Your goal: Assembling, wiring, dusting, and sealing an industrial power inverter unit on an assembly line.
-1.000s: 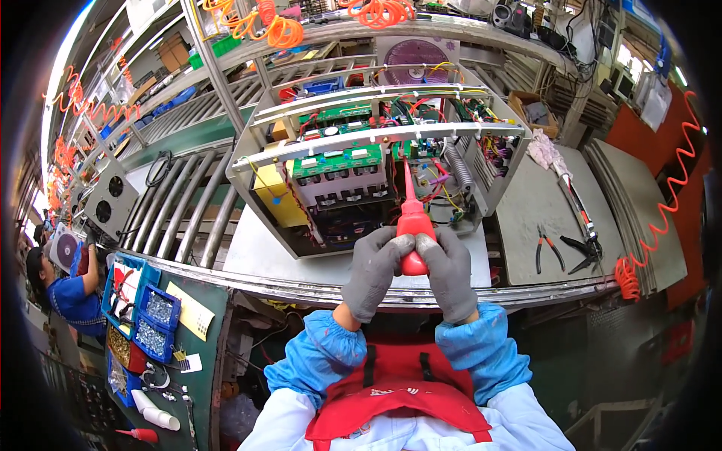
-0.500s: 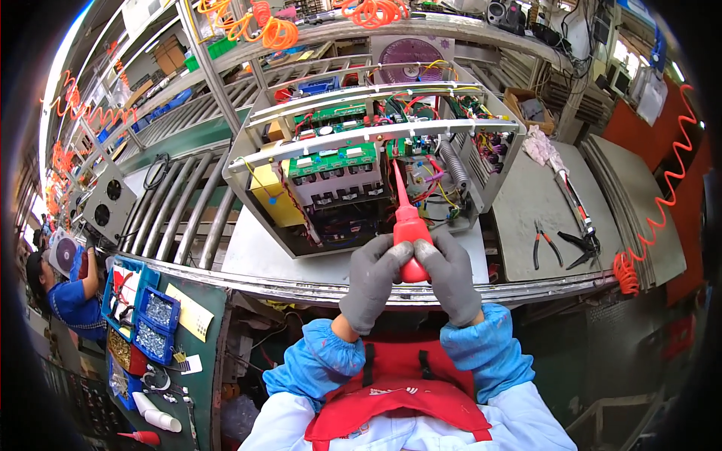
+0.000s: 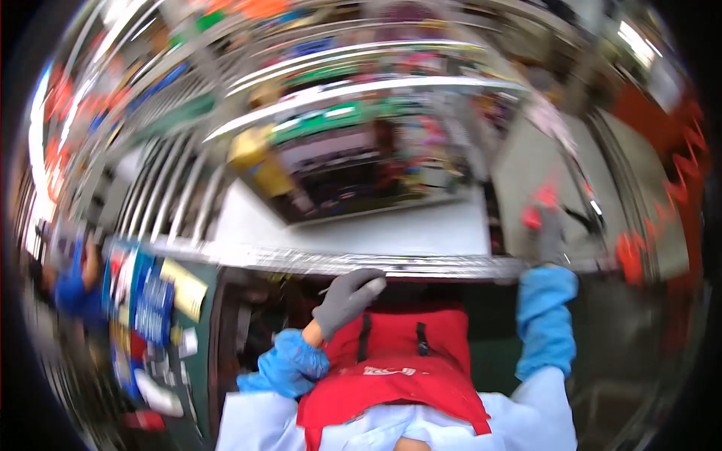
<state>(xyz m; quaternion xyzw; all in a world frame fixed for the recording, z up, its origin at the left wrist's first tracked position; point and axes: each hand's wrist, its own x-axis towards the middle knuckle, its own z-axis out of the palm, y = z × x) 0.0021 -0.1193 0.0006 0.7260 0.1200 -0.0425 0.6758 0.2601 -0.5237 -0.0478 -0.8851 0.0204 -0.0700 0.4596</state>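
Note:
My right hand (image 3: 553, 234), in a grey glove, is over the grey board on the right, closed around the red squeeze bottle (image 3: 533, 216); motion smears both. My left hand (image 3: 347, 301), also gloved in grey, hovers in front of the bench edge near my red apron, its fingers loosely stretched and nothing visible in them. Ahead stands an electrical unit with an open metal frame (image 3: 466, 84), green circuit boards (image 3: 323, 120) and a yellow block (image 3: 259, 160). It rests on a white board (image 3: 376, 229).
Rollers (image 3: 177, 184) run to the left of the unit. Blue bins (image 3: 154, 308) of small parts and a yellow card (image 3: 183, 288) lie on the green side table. Dark-handled pliers (image 3: 583, 219) lie beside my right hand. An orange coiled hose (image 3: 628, 259) hangs at far right.
My hands have parted. The right has carried the red squeeze bottle from the unit to the right-hand board; the left has let go and drawn back toward me. The view has shifted and blurred.

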